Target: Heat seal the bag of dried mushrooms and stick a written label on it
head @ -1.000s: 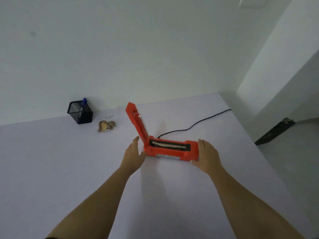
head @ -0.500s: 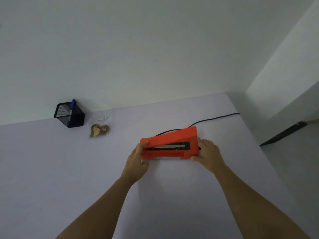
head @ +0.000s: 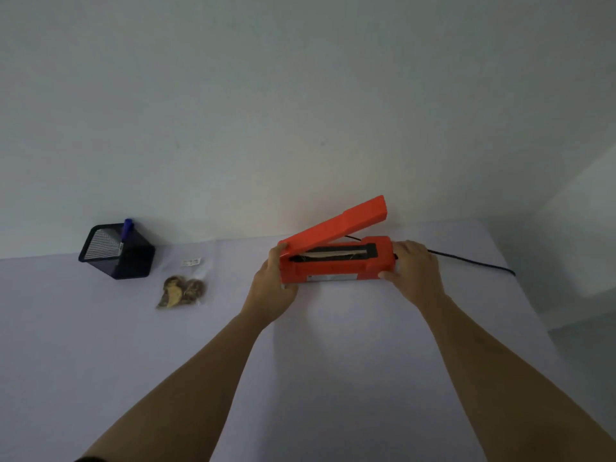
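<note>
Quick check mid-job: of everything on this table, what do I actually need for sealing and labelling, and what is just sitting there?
Needed for the job:
orange heat sealer, arm raised, held by left hand and right hand
clear bag of dried mushrooms
small white label
blue pen

Just there:
black mesh pen holder
black power cord of the sealer

Near half of the table [head: 300, 395]: bare except for both forearms. Far edge, left part: pen holder [head: 116, 251] against the wall, bag [head: 182, 290] just in front and right of it, small label [head: 190, 262] between them. Open lane between bag and sealer [head: 333, 266]. Sealer sits at far edge, centre-right, arm raised over the bar; left hand [head: 271, 288] and right hand [head: 415, 271] block its ends. Cord [head: 473, 263] crosses the far right corner.
</note>
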`<control>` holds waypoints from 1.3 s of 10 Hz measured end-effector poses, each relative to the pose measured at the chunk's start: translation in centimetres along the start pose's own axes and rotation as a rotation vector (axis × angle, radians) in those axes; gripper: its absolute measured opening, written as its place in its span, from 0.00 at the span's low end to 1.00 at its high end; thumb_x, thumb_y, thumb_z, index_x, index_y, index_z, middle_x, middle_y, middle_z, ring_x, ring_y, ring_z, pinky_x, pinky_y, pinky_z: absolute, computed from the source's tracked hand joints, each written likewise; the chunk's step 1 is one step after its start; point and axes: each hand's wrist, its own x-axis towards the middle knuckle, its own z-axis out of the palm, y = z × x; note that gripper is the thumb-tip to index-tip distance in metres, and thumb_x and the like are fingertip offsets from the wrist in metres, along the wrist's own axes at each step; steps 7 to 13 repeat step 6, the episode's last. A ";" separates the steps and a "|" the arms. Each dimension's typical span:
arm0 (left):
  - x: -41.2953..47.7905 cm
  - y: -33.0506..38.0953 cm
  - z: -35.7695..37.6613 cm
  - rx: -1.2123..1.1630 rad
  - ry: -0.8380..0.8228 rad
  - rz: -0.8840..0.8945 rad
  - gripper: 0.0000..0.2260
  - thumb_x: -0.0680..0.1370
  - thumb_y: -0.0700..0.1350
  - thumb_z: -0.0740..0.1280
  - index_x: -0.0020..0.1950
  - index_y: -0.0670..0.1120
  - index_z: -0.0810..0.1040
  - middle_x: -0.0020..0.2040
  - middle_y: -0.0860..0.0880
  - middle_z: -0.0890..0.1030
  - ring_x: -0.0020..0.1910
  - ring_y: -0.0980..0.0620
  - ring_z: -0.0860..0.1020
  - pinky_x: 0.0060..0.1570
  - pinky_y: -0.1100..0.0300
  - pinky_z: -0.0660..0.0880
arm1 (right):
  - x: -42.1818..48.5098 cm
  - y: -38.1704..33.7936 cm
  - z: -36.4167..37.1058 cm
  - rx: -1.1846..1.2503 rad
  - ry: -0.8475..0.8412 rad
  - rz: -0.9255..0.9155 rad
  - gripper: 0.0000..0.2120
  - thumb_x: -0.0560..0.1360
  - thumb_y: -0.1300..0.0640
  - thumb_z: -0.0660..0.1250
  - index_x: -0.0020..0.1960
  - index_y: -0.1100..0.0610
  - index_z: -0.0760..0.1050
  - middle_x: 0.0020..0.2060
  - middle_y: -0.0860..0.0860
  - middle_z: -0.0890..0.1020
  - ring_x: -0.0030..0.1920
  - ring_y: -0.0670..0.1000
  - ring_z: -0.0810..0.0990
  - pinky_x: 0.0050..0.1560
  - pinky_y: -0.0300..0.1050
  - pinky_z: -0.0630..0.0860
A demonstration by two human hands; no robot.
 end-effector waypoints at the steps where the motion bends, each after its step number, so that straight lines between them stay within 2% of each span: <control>1: 1.7 0.1 0.3 -0.002 0.021 0.011 0.31 0.72 0.37 0.65 0.73 0.50 0.57 0.59 0.41 0.76 0.57 0.41 0.76 0.53 0.51 0.75 | 1.7 0.2 0.3 -0.010 0.021 -0.008 0.30 0.66 0.50 0.75 0.64 0.59 0.71 0.58 0.58 0.77 0.62 0.61 0.71 0.61 0.56 0.67; 2: 2.9 -0.1 0.7 0.013 0.082 0.012 0.30 0.72 0.38 0.65 0.72 0.50 0.58 0.58 0.41 0.77 0.54 0.41 0.77 0.49 0.52 0.75 | 2.8 0.6 0.6 -0.020 0.012 -0.016 0.31 0.67 0.49 0.74 0.66 0.59 0.69 0.59 0.59 0.76 0.63 0.61 0.70 0.61 0.57 0.67; 3: 2.5 -0.3 1.0 0.038 0.093 0.031 0.30 0.73 0.38 0.65 0.72 0.49 0.57 0.58 0.41 0.76 0.53 0.41 0.77 0.49 0.52 0.75 | 2.4 0.4 0.7 -0.026 0.026 -0.026 0.32 0.68 0.49 0.73 0.66 0.60 0.68 0.60 0.59 0.75 0.63 0.61 0.70 0.62 0.57 0.66; 5: 0.8 1.1 -0.2 0.067 0.082 0.054 0.33 0.71 0.33 0.63 0.73 0.46 0.56 0.67 0.42 0.69 0.60 0.40 0.73 0.56 0.50 0.71 | -0.7 -2.0 -0.8 -0.020 0.057 0.100 0.39 0.69 0.48 0.72 0.71 0.64 0.59 0.68 0.61 0.67 0.69 0.61 0.64 0.67 0.58 0.63; 6: -1.6 1.1 -1.6 0.120 0.040 -0.015 0.32 0.73 0.34 0.62 0.75 0.45 0.54 0.73 0.44 0.63 0.69 0.43 0.66 0.65 0.50 0.66 | -4.4 -4.9 -0.7 -0.027 0.043 0.115 0.39 0.73 0.43 0.66 0.73 0.63 0.55 0.71 0.60 0.63 0.72 0.59 0.60 0.68 0.56 0.61; 13: -1.6 1.1 -1.6 0.120 0.040 -0.015 0.32 0.73 0.34 0.62 0.75 0.45 0.54 0.73 0.44 0.63 0.69 0.43 0.66 0.65 0.50 0.66 | -4.4 -4.9 -0.7 -0.027 0.043 0.115 0.39 0.73 0.43 0.66 0.73 0.63 0.55 0.71 0.60 0.63 0.72 0.59 0.60 0.68 0.56 0.61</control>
